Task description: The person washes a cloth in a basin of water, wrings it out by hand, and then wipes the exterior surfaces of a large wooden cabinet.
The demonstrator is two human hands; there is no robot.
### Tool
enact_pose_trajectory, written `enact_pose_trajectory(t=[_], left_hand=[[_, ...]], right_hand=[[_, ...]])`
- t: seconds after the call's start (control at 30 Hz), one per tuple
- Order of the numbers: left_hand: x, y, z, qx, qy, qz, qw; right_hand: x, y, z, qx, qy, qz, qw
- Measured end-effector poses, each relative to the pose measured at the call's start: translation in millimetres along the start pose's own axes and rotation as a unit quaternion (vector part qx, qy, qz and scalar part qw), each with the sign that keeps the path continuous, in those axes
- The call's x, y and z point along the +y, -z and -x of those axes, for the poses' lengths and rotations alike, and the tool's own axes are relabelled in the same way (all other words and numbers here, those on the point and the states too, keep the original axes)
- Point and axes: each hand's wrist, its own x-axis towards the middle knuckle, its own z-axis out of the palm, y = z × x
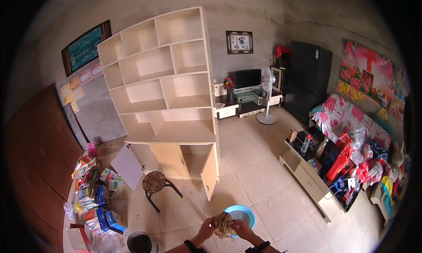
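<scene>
A crumpled brown cloth is held between my two hands. My left hand grips its left side, and my right hand has hold of its right edge. Partly behind the cloth, a light-blue plastic basin rests on the tiled floor with what looks like water inside. Beyond it stands a tall cream shelving cabinet with bare shelves. Its lower right door and lower left door are swung out, while the middle door is closed.
A round stool stands before the cabinet. Books and boxes are piled on the left, near a dark bucket. At right, a low table bears bags and bottles beside a covered sofa. A pedestal fan stands farther back.
</scene>
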Motion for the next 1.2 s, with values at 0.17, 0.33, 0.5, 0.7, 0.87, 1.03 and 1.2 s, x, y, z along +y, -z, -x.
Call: enact_pose_trajectory(t=[0.17,0.33,0.5,0.7,0.87,1.03,1.2], left_hand=[[13.2,-39.1,8.4,0.032,-0.080,-0.120,0.989],[-4.6,-49.8,16.7,0.049,-0.084,-0.148,0.984],[23.4,-59.4,34.1,0.108,-0.119,-0.162,0.974],[41.5,-32.3,46.2,0.125,-0.075,-0.116,0.983],[54.2,9.8,62.9,0.093,-0.052,0.007,0.994],[63.5,41.0,77.8,0.044,-0.024,0.162,0.986],[45.1,84.3,78.1,0.037,0.000,0.346,0.937]], right_hand=[[1.4,21.6,33.5,0.053,-0.023,-0.010,0.998],[7.3,28.8,44.2,0.037,-0.021,-0.019,0.999],[7.9,25.0,46.2,0.051,0.042,0.006,0.998],[-2.3,20.7,37.7,-0.004,0.054,0.006,0.999],[-14.9,31.3,24.9,-0.038,0.112,-0.005,0.993],[-37.3,34.0,7.1,-0.047,0.154,0.026,0.987],[-63.1,6.3,-18.9,-0.043,0.175,0.047,0.983]])
